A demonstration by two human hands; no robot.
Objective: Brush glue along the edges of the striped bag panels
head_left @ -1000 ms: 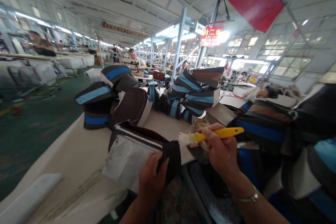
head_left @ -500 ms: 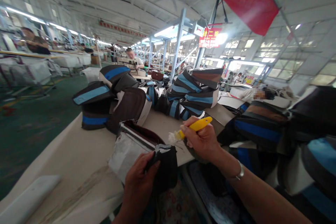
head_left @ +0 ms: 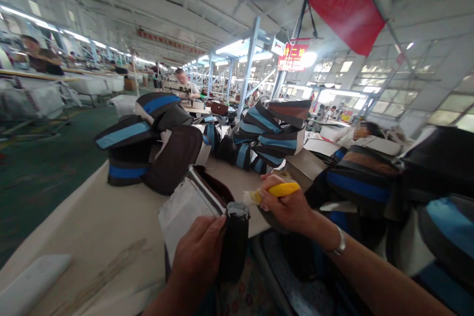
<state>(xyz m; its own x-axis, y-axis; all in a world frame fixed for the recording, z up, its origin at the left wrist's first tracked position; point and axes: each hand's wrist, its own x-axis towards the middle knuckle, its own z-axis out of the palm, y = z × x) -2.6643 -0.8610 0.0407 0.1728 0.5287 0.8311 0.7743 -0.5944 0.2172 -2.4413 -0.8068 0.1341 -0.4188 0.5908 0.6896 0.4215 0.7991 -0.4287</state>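
My left hand (head_left: 198, 252) grips the near edge of a bag piece (head_left: 185, 212), with a pale lining side, a dark brown inside and a black end. A grey, wet-looking patch covers the top of that black end, beside my fingertips. In my right hand (head_left: 291, 207) is a brush with a yellow handle (head_left: 284, 189), held across the fingers. Its pale, clotted bristles (head_left: 249, 197) point left, just above and right of the grey patch, apart from it. The palm side of my right hand is hidden.
Black bag pieces with blue stripes (head_left: 128, 172) are stacked at the left of the beige tabletop (head_left: 92, 227). Another pile (head_left: 274, 140) stands behind my hands, and more (head_left: 357, 185) crowd the right. A white slab (head_left: 35, 281) lies front left. Other people work further back.
The brush has shifted slightly right and its handle has levelled. The bag piece is turned a little more upright, and my left fingers now lie straighter along its edge.
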